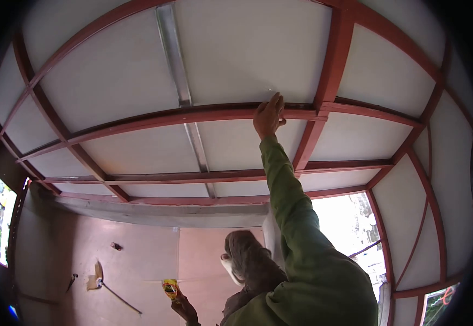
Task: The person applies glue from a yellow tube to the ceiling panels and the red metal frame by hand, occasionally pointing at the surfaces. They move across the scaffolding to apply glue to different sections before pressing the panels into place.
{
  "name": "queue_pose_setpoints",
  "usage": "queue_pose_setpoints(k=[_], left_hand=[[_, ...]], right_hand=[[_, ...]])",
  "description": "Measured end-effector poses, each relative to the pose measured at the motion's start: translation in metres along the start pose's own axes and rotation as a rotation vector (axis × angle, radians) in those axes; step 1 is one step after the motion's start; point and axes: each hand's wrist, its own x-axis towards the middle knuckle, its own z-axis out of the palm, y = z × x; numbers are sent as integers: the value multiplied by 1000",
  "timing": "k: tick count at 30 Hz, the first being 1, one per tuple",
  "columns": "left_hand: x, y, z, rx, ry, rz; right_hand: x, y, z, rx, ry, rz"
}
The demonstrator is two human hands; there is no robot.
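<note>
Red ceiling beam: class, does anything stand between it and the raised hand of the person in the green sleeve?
Nothing visible does. The raised hand touches the red beam directly, just under the white panel. That person's lower hand holds a yellow pack far beneath, apart from the beam.

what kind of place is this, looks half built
Probably a room under construction or renovation. A red metal frame carries white ceiling panels, and the plywood wall is bare. A co-worker in a green sleeve reaches a hand up to the frame.
</note>
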Motion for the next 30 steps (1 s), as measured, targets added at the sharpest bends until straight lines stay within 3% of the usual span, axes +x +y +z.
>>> queue_pose_setpoints(k=[2, 3, 4, 11, 15, 17, 18, 20, 23, 24, 26, 28, 30], left_hand=[[1, -29, -19, 108, 128, -8], [3, -38, -24, 96, 186, -145], [13, -50, -25, 98, 181, -140], [137, 2, 48, 206, 149, 211], [221, 20, 79, 235, 45, 364], [278, 19, 91, 60, -307, 126], [302, 26, 104, 60, -344, 128], [341, 37, 132, 69, -373, 399], [393, 26, 156, 9, -606, 349], [405, 21, 164, 6, -629, 359], [418, 15, 184, -14, -664, 313], [416, 12, 198, -51, -693, 264], [406, 12, 201, -72, -603, 375]], right_hand=[[1, -5, 15, -4, 46, 18], [3, -6, 18, -45, 70, 45], [3, -7, 22, -90, 93, 74], [6, -13, 47, -179, 217, 133], [9, -16, 48, -223, 176, 101], [11, -21, 48, -282, 189, 100], [12, -29, 44, -299, 117, 116], [9, -30, 39, -343, 58, 151], [3, -13, 32, -375, -23, -21], [2, 3, 29, -386, -5, -5], [10, 21, 16, -229, 5, -204], [9, 17, 23, -186, 140, -182], [4, -3, 33, -129, 259, -157]])
